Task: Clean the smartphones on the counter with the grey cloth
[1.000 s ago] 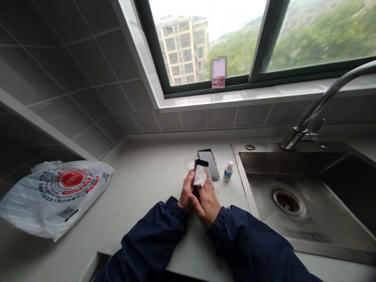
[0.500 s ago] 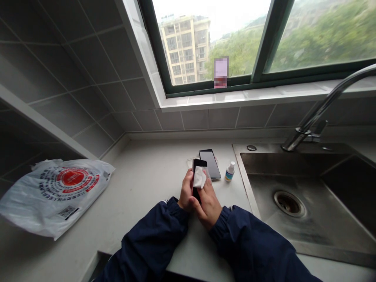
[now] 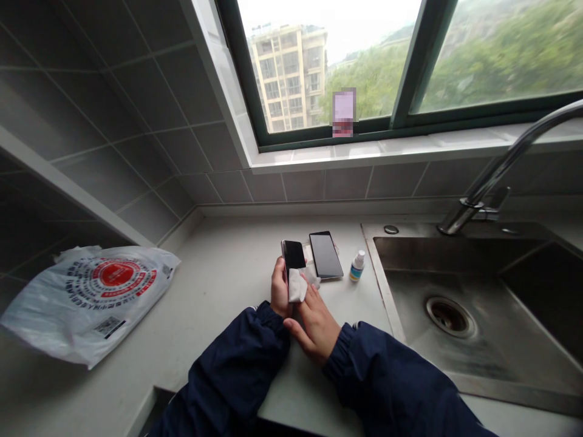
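My left hand (image 3: 278, 290) is closed around a dark smartphone (image 3: 293, 252), gripping it by its left side above the counter. A folded white tissue (image 3: 297, 286) lies over the lower part of its screen. My right hand (image 3: 319, 325) presses the tissue there with its fingertips, the thumb lying near the phone's bottom end. Behind and to the right, a second phone (image 3: 326, 255) with a black screen lies flat on the counter. A small white bottle (image 3: 357, 266) with a blue and yellow label stands beside it. Part of something pale shows between the two phones.
A steel sink (image 3: 387, 303) is set into the white counter (image 3: 228, 261) on the right, with a chrome faucet (image 3: 492, 164) behind it. On the left lies a white plastic bag (image 3: 136, 315) with red print. A window (image 3: 401, 121) and tiled wall stand behind.
The held phone and both hands have shifted left, away from the second phone. The tissue has moved lower on the screen, and my right fingers now extend straighter.
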Motion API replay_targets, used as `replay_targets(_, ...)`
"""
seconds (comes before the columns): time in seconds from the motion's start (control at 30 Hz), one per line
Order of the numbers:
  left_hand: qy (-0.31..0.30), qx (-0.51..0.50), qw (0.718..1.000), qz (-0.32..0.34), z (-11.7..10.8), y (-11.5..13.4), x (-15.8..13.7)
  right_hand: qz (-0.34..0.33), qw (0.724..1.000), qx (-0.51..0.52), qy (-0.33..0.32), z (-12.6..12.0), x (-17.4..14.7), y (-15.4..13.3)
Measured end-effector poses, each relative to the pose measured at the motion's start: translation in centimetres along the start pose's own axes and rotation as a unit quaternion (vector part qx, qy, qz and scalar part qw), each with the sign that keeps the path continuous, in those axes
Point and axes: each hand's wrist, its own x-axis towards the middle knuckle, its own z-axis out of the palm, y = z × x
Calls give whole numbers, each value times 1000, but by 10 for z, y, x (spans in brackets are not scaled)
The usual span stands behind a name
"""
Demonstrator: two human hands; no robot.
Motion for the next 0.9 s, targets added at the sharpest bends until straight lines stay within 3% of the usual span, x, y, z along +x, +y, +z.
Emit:
replay_targets(0.57,29,17,998,48,-3,4,7,-3,1000,7,-18,1,-1,-4)
replay_targets(0.77,-43,21,999,-25,-6,-7,3,0,1000,-6,19,3,0,1)
replay_targets(0.9,-87,65,993,38,-9,-19,0,8,996,-20,82,0,2,7)
